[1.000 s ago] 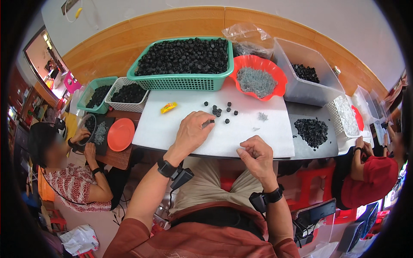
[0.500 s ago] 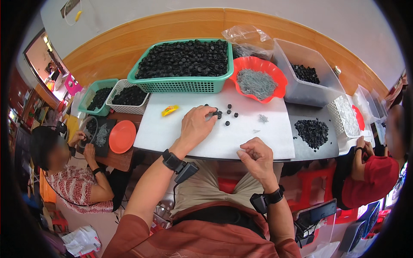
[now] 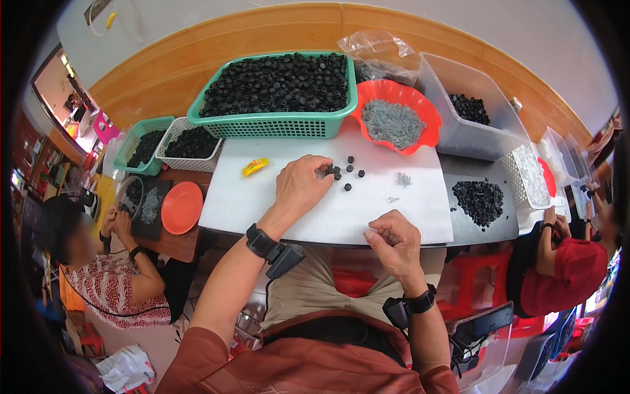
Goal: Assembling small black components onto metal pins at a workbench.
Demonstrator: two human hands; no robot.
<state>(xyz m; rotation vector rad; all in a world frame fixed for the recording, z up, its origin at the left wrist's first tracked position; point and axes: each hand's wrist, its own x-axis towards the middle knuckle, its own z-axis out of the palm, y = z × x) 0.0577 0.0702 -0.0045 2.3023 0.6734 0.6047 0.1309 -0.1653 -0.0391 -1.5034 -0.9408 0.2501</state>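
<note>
On the white mat (image 3: 262, 210), my left hand (image 3: 302, 187) curls its fingers and thumb round a few small black parts, some of which show at the fingertips. Several more small black knob-like parts (image 3: 348, 187) lie loose just right of it. My right hand (image 3: 396, 241) rests at the mat's front edge with thumb and fingers drawn together; anything in its pinch is too small or hidden to make out. Between the hands and the bowl lie a little heap of thin grey metal pieces (image 3: 403, 178) and a few loose ones (image 3: 392, 199).
Behind the mat stand a green basket (image 3: 275, 125) full of black parts, a red scalloped bowl (image 3: 430, 121) of grey metal pieces and a clear bin (image 3: 469, 141). A yellow wrapper (image 3: 254, 167) lies left. Black pieces (image 3: 478, 203) are heaped right. Co-workers sit both sides.
My left hand stays over the black parts, its fingers slightly shifted. My right hand barely moves. The whole view has tilted a little. The left co-worker's hands have come closer together.
</note>
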